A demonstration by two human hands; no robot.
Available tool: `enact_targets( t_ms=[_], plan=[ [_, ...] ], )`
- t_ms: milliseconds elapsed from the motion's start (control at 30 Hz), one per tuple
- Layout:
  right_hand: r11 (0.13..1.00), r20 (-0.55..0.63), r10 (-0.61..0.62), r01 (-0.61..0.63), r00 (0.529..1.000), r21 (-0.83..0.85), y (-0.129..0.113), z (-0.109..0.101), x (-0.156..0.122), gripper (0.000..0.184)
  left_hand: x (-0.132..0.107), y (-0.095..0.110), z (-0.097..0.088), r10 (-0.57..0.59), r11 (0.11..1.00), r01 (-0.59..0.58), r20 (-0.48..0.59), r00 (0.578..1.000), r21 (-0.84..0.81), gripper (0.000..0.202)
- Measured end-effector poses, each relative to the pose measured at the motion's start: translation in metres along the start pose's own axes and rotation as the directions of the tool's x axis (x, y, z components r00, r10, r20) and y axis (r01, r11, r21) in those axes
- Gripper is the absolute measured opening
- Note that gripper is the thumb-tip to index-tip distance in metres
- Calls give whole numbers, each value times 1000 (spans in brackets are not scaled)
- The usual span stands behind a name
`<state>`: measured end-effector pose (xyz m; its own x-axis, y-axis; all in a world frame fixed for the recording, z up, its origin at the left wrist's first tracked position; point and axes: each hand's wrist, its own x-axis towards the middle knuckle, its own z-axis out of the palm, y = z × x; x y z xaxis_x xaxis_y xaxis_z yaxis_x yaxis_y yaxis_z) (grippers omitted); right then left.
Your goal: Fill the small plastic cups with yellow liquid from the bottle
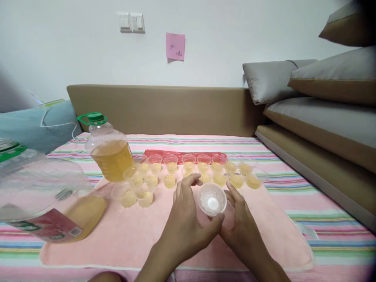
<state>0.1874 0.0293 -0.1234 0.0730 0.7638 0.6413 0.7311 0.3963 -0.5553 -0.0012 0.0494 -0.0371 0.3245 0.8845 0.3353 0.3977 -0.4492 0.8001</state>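
cup between left hand and right hand — underside hidden

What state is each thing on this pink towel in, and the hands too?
Clear cup: empty, tipped toward the camera, held between both hands.
Left hand: gripping the cup's side.
Right hand: gripping its other side.
Small cups: upright, partly filled with yellow liquid.
Green-capped bottle: upright, capped, roughly half full.
Big bottle: lying on its side, some yellow liquid inside.
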Motion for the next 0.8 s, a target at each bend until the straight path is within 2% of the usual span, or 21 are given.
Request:
enact_targets(
  t_ms=[167, 333, 800],
  plan=[
    [998, -37, -53, 51, 998, -43, -2, 2, 0, 54, 3, -1, 0, -32, 999, 32, 0, 999, -35, 78],
    [995, -46, -84, 81, 995, -51, -4, 2, 1, 48, 4, -3, 0, -50, 998, 49, -22, 999, -50, 76],
    [983, -79, -182, 180, 980, -38, -4, 3, 2, 49, 7, -9, 4, -29, 999, 26, -86, 996, -38, 74]
  ],
)
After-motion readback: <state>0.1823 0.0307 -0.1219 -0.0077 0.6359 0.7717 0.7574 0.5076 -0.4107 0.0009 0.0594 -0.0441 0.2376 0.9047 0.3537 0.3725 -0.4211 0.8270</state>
